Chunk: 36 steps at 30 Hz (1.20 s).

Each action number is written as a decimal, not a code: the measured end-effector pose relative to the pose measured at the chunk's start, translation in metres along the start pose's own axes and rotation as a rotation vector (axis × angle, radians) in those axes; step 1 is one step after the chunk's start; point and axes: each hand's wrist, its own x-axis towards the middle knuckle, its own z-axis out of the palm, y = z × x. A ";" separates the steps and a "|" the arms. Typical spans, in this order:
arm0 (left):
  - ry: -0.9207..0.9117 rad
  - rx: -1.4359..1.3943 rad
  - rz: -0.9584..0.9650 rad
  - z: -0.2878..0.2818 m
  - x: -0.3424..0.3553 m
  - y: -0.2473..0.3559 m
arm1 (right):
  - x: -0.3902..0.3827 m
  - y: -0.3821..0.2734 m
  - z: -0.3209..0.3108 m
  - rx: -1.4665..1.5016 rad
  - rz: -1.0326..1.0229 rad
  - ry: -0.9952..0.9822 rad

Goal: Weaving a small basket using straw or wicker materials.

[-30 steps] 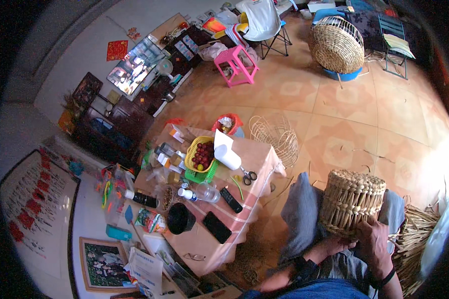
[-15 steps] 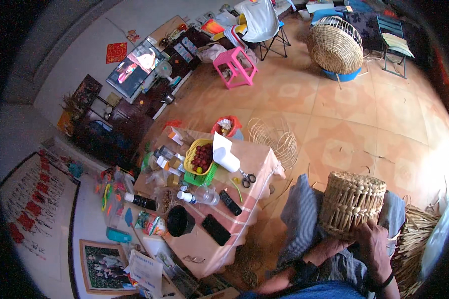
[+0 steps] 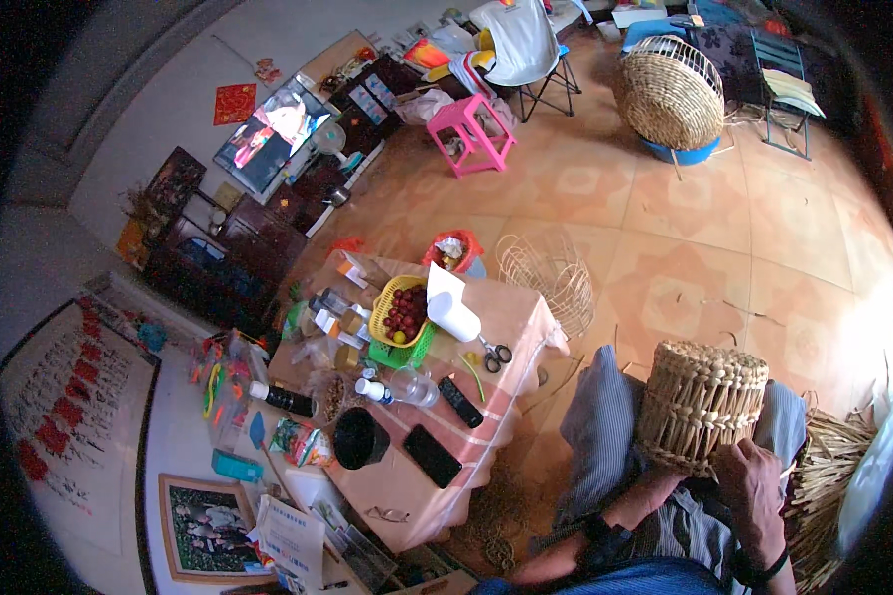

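Note:
A woven straw basket (image 3: 702,402) rests tilted across my lap, with bands of knotted pale strands round its side. My right hand (image 3: 751,486) is closed at the basket's near edge, its fingertips pinched against the weave. Any separate strand between those fingers is too small to make out. Under the near left part of the basket, my left hand (image 3: 662,486) touches it from below. Its fingers are hidden by the weave.
Dry straw (image 3: 829,466) lies in a bundle to my right, beside a pale plastic bag (image 3: 871,476). On the left, a cloth-covered table (image 3: 511,317) bears scissors (image 3: 494,354), a phone (image 3: 432,457) and a fruit basket (image 3: 379,315). An open wicker frame (image 3: 546,283) sits on the floor.
My right hand has shifted slightly along the basket's near edge, to the right. The basket stays almost in place on my lap, and the view has moved a little.

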 end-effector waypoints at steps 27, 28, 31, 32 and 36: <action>-0.132 0.586 0.036 -0.010 -0.005 -0.005 | 0.011 -0.019 -0.004 0.026 0.008 -0.053; -0.128 0.585 0.037 -0.012 -0.006 -0.007 | 0.011 -0.018 -0.002 0.024 0.015 -0.053; -0.135 0.594 0.061 -0.013 -0.004 -0.015 | 0.007 -0.006 0.010 0.008 0.055 -0.057; -0.139 0.597 0.075 -0.012 -0.001 -0.018 | 0.006 -0.002 0.013 0.005 0.064 -0.058; -0.159 0.683 0.257 -0.013 0.008 -0.037 | 0.006 0.001 0.012 0.019 -0.027 -0.069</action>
